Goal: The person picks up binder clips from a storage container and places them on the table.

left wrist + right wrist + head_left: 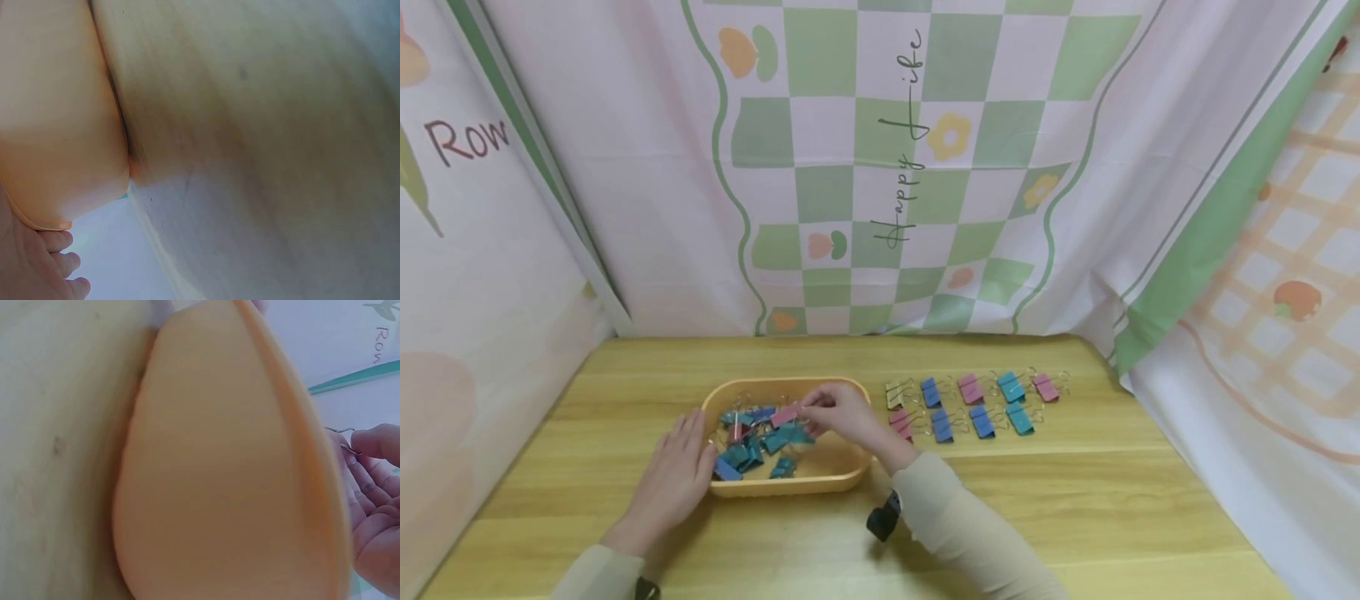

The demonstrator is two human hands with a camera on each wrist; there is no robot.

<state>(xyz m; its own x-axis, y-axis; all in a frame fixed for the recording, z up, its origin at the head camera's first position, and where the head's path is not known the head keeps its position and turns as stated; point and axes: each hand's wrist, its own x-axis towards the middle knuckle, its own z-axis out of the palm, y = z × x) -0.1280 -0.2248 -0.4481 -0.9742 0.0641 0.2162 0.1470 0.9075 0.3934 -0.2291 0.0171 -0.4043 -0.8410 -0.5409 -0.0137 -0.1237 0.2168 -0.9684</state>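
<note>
my R fingers [823, 396] pinching pink clip [785, 416], body hidden by tray [778, 486] in R cam, L fingers [687, 428] straight vs. tray end, partly cut off in L cam

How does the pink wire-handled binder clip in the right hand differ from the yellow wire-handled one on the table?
The right hand pinches the pink clip; no hand touches the yellow clip. The pink clip is in or just above the oblong orange plastic tray; the yellow clip lies on the wood-grain table. Both have wire handles.
</note>
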